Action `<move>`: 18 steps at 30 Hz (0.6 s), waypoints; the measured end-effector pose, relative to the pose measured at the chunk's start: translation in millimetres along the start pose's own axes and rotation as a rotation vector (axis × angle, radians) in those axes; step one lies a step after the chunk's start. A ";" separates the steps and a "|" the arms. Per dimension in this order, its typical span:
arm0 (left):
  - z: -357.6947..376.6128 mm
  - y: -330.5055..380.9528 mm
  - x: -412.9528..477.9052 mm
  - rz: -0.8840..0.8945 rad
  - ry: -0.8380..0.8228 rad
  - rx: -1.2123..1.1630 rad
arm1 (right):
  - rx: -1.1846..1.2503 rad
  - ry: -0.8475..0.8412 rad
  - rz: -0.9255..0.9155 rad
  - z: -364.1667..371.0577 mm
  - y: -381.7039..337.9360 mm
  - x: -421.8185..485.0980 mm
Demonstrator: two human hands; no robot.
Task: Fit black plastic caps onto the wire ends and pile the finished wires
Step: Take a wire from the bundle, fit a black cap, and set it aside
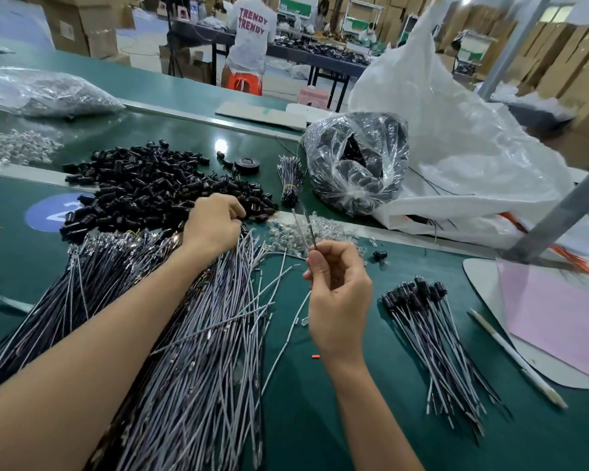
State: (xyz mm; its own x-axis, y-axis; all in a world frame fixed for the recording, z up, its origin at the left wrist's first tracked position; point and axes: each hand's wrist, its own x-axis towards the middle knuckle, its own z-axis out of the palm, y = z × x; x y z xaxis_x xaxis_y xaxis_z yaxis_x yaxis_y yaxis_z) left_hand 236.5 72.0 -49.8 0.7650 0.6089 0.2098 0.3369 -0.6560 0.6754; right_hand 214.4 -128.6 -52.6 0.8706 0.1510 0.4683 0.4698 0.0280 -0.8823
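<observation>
Two bare hands worked over the green bench top (320, 419). Nearest, a broad fan of loose grey and black uncapped wires (184, 334) lay under the left forearm. To the right sat the small pile of finished wires with black caps on their ends (432, 341), well apart from the raw stock. A white pen (517, 358) lay beside that pile.

Right hand (337, 300) was raised and pinched shut on a thin wire pair (306, 229) standing upright, its far end bare. Left hand (215, 220) was curled, fingers down at the near edge of the heap of black plastic caps (150, 188); could not tell whether a cap was already gripped.

Beyond them: a scatter of small clear plastic pieces (296, 232), a tied bundle of short wires (289, 180), a roll of black tape (247, 164), a clear plastic bag of dark parts (357, 161), and a large white sack (456, 130).

Judged step: fetching a cap for the held wire. Next move would need the cap's open end turned toward the bare tip, both hands brought together, then a straight push home.
</observation>
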 end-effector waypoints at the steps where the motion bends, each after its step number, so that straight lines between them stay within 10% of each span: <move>1: 6.4 -0.8 3.1 0.020 -0.014 0.038 | -0.010 0.001 -0.008 0.1 -0.1 -0.6; 18: 6.6 12.5 20.3 0.147 -0.055 0.228 | -0.084 -0.013 -0.021 0.9 2.6 -1.2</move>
State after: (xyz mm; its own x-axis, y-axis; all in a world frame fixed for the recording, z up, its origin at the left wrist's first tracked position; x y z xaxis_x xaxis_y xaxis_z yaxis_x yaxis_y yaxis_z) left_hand 259.9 73.2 -41.7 0.8415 0.4783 0.2512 0.3298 -0.8230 0.4624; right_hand 214.4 -127.8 -55.5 0.8589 0.1638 0.4853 0.4988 -0.0521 -0.8652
